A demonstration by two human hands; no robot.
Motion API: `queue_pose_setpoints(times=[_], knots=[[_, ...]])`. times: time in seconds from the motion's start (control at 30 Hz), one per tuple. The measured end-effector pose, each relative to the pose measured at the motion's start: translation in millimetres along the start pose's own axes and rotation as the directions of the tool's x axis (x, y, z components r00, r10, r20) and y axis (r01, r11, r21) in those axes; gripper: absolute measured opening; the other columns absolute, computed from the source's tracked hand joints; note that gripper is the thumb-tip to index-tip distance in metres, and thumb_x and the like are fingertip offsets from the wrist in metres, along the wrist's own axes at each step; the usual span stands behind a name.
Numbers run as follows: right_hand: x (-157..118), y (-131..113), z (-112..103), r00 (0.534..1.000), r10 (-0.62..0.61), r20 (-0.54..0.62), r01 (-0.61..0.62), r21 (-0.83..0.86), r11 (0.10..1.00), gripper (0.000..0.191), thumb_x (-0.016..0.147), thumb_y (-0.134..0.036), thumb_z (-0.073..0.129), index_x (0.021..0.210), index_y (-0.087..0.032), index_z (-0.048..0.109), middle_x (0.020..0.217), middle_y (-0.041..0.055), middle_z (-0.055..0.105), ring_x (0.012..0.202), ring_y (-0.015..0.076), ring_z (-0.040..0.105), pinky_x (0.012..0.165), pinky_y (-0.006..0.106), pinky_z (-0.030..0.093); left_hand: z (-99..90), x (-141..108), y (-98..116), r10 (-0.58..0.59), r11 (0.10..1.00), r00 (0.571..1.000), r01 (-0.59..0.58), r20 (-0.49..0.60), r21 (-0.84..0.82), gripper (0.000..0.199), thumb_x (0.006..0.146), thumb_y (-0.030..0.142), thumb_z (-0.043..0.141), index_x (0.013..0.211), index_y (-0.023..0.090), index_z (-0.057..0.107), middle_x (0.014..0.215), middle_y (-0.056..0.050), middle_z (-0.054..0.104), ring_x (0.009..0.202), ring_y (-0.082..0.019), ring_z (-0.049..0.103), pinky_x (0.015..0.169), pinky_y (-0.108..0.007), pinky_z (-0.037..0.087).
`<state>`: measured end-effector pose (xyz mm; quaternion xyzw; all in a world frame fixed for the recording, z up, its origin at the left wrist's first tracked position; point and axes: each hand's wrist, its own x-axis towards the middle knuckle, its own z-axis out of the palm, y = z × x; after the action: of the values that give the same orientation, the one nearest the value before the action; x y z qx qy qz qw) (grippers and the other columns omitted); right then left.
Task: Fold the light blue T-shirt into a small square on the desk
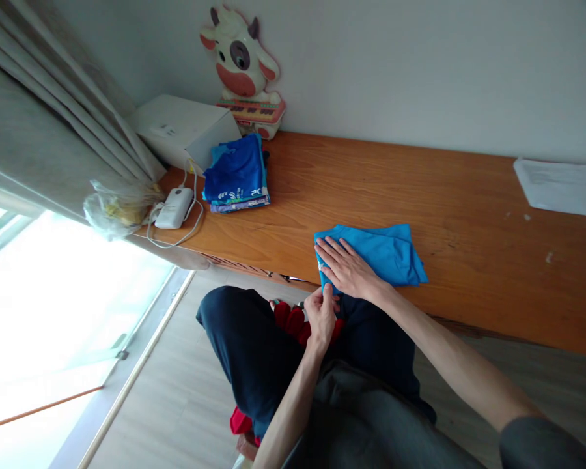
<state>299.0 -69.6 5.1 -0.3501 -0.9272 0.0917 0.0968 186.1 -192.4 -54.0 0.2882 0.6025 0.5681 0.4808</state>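
Observation:
A folded blue garment [385,254] lies at the front edge of the wooden table, with a bit of white print near its left side. My right hand [349,267] rests flat on its left part, fingers stretched out and pointing left. Just in front of the table edge, my left hand [321,312] is closed, its thumb pressed on the garment's near left corner. The curled fingers of that hand partly hide what they grip.
On the wooden table [332,176], a stack of folded blue clothes [237,172] sits beside a white box [176,130]. Nearby are a white charger [174,208] with cables, a plastic bag [120,208] and a cow-shaped toy piano [247,71]. A white sheet [566,185] lies at right.

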Motion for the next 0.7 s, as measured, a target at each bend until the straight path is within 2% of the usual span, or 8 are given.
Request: queue_pose_setpoints(times=[0.13,0.27,0.4,0.5,0.6,0.7], knots=[[10.3,-4.2,-6.1,1.0,0.022,0.004,-0.022,-0.014,1.0,0.064,0.117,-0.041,0.038,0.177,-0.018,0.043,0.185,0.0084,0.034,0.172,0.0329,0.031,0.142,0.058,0.025,-0.3,-3.8,-1.0,-0.025,1.0,1.0,0.025,-0.005,-0.012,0.071,0.098,0.083,0.063,0.07,0.018,0.071,0.05,0.0,0.057,0.046,-0.014,0.05,0.054,-0.028,0.041],[21.7,-11.5,-2.6,0.998,0.056,-0.026,-0.058,-0.073,0.996,0.06,0.116,-0.04,0.04,0.169,-0.015,0.054,0.179,0.0136,0.045,0.168,0.0375,0.036,0.14,0.064,0.026,0.8,-7.7,-6.1,-0.039,0.999,0.999,0.038,-0.03,-0.035,0.071,0.098,0.083,0.063,0.073,0.017,0.074,0.048,0.001,0.056,0.044,-0.014,0.05,0.053,-0.027,0.042],[22.8,-10.5,9.1,0.997,0.035,-0.064,-0.04,-0.078,0.996,0.067,0.115,-0.043,0.043,0.178,-0.02,0.04,0.186,0.0076,0.033,0.176,0.036,0.018,0.143,0.067,0.013,1.7,-9.2,-10.2,-0.039,0.999,0.998,0.038,-0.039,-0.032,0.07,0.099,0.081,0.064,0.072,0.017,0.074,0.046,0.002,0.055,0.043,-0.014,0.05,0.054,-0.028,0.046],[22.6,-5.9,14.7,0.998,0.022,-0.065,-0.027,-0.072,0.997,0.073,0.115,-0.044,0.043,0.182,-0.02,0.029,0.188,0.0065,0.024,0.177,0.0349,0.011,0.144,0.066,0.011,2.4,-8.5,-10.6,-0.043,0.998,0.999,0.042,-0.028,-0.046,0.07,0.099,0.082,0.063,0.073,0.017,0.075,0.048,0.001,0.056,0.045,-0.014,0.05,0.053,-0.028,0.044],[22.5,-1.5,9.4,0.999,0.008,-0.049,-0.008,0.011,1.0,0.075,0.115,-0.045,0.042,0.184,-0.022,0.022,0.188,0.0067,0.024,0.177,0.0321,0.015,0.143,0.065,0.015,1.1,-7.5,-8.9,-0.051,0.997,0.999,0.05,-0.017,-0.064,0.071,0.098,0.083,0.064,0.071,0.018,0.073,0.049,0.001,0.056,0.047,-0.014,0.051,0.056,-0.028,0.045],[13.5,4.1,-9.6,0.997,0.005,-0.083,0.006,0.128,0.992,0.068,0.118,-0.044,0.036,0.183,-0.025,0.025,0.186,0.0048,0.031,0.175,0.0247,0.025,0.143,0.057,0.025,-3.9,-9.1,-7.3,-0.04,0.998,0.999,0.042,0.028,-0.055,0.069,0.097,0.081,0.065,0.067,0.019,0.069,0.052,0.0,0.058,0.05,-0.014,0.052,0.06,-0.027,0.046]])
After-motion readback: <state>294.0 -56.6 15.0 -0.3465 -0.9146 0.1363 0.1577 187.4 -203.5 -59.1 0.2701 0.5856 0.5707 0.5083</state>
